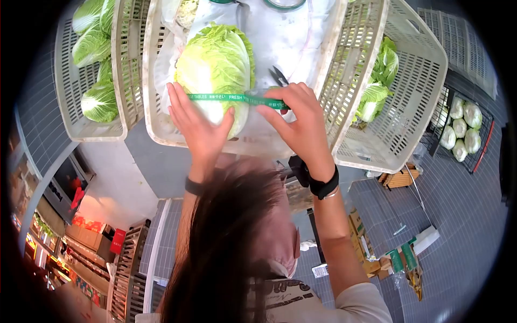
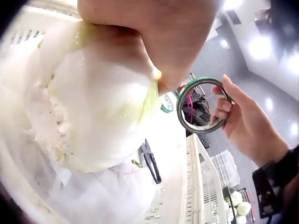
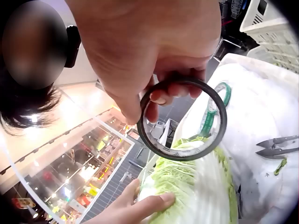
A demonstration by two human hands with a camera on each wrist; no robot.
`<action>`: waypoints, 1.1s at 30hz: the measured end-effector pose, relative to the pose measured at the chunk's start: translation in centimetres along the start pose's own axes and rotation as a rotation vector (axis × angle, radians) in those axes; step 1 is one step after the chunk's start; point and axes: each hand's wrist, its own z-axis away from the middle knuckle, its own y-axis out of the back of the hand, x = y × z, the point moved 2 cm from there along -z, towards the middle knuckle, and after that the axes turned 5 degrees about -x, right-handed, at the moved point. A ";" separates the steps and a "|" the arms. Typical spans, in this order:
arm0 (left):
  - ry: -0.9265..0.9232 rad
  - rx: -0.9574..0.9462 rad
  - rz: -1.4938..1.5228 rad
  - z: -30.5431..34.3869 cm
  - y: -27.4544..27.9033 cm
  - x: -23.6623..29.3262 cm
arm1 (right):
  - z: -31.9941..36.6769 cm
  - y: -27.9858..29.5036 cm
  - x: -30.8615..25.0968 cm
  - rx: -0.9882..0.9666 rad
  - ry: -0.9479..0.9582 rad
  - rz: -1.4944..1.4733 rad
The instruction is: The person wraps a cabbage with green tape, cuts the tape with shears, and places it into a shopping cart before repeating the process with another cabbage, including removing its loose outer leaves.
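Observation:
A pale green napa cabbage (image 1: 215,59) lies on the white-lined surface, its cut base showing in the left wrist view. My left hand (image 1: 198,126) rests on it with fingers and thumb spread, fingertips near one end of a printed green tape strip (image 1: 226,97). The strip runs across the cabbage to the tape roll (image 3: 223,121). My right hand (image 1: 304,126) grips that roll at the cabbage's right side, fingers curled through the ring and thumb outside. Black-bladed scissors (image 1: 279,76) lie just beyond the right hand.
Two more green tape rolls, one a ring (image 1: 285,6), lie at the far end. A white crate (image 1: 60,70) with cabbages stands left, another crate (image 1: 412,64) right. Farther right, a black basket (image 1: 476,156) holds several pale cabbages. Crate rims flank the work surface.

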 end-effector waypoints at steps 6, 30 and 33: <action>-0.020 -0.069 0.079 0.3 0.7 -1.9 | 0.9 -1.6 2.4 -0.030 -0.049 0.075; -0.029 -0.182 0.324 0.8 2.0 -5.4 | 2.3 -4.5 6.3 0.071 -0.038 0.398; -0.061 -0.160 0.342 0.8 1.8 -5.3 | 2.1 -5.9 7.7 0.081 -0.079 0.426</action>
